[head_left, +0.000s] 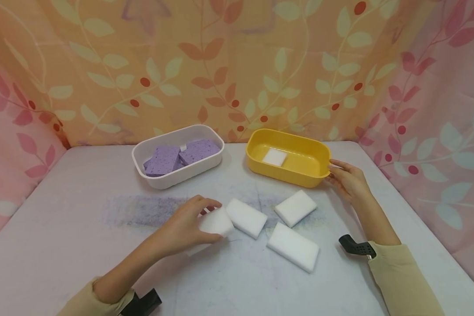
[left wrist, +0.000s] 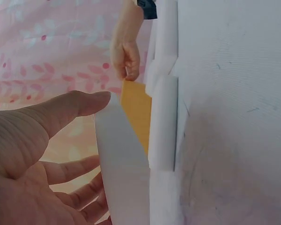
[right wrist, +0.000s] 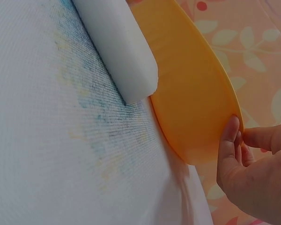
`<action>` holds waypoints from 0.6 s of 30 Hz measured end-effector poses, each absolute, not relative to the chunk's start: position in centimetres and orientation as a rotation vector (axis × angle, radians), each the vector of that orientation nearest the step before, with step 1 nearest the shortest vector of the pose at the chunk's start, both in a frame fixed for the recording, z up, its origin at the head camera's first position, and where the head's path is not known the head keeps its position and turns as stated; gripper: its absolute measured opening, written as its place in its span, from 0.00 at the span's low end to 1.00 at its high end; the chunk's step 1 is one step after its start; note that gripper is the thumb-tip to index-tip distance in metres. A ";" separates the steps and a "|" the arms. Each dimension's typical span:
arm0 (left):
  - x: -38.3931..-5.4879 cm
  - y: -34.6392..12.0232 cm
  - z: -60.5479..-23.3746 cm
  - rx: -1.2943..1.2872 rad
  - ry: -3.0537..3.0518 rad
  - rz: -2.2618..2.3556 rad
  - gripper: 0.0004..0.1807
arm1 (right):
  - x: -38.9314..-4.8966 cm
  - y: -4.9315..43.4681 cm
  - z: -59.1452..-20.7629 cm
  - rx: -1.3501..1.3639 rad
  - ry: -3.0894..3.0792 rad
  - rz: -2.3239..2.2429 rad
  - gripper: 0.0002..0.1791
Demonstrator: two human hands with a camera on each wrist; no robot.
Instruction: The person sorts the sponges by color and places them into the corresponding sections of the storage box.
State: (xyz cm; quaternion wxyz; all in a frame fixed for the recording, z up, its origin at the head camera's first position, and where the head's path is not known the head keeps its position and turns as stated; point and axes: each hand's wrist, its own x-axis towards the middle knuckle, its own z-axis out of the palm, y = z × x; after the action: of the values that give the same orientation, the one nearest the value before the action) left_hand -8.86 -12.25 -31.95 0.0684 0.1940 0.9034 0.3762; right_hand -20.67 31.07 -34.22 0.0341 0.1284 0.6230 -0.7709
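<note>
Held between thumb and fingers of my left hand point(head_left: 185, 226) is a white sponge point(head_left: 217, 223), tilted over the table. In the left wrist view that sponge point(left wrist: 119, 164) stands edge-on at the thumb tip. My right hand point(head_left: 349, 180) pinches the right end of a yellow bin point(head_left: 288, 175); in the right wrist view, thumb and fingers meet at the bin's rim point(right wrist: 232, 98). Inside the bin lies one white sponge point(head_left: 274, 156). Three more white sponges lie on the table between the hands: one near the left hand point(head_left: 246, 218), one behind point(head_left: 296, 208), one in front point(head_left: 293, 247).
A white bin point(head_left: 177, 177) with several purple sponges point(head_left: 163, 160) stands at the back left, beside the yellow one. Faint coloured smudges point(head_left: 142, 210) mark the white tabletop point(head_left: 83, 245). Patterned curtains point(head_left: 229, 66) hang behind and at both sides.
</note>
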 end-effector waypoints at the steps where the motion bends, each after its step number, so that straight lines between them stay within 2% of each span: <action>1: -9.0 -12.1 -31.9 0.592 2.724 1.130 0.36 | -20.6 31.1 -34.2 0.396 1.910 -2.374 0.24; 18: -12.2 -9.3 -30.2 0.589 2.726 1.138 0.36 | -20.7 31.2 -34.2 0.388 1.888 -2.387 0.22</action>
State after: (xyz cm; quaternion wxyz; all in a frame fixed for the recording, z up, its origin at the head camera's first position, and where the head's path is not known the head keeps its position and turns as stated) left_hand -12.25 -9.35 -30.16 0.0644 0.1952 0.9031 0.3770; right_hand -20.72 31.16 -34.20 0.0369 0.1264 0.6149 -0.7775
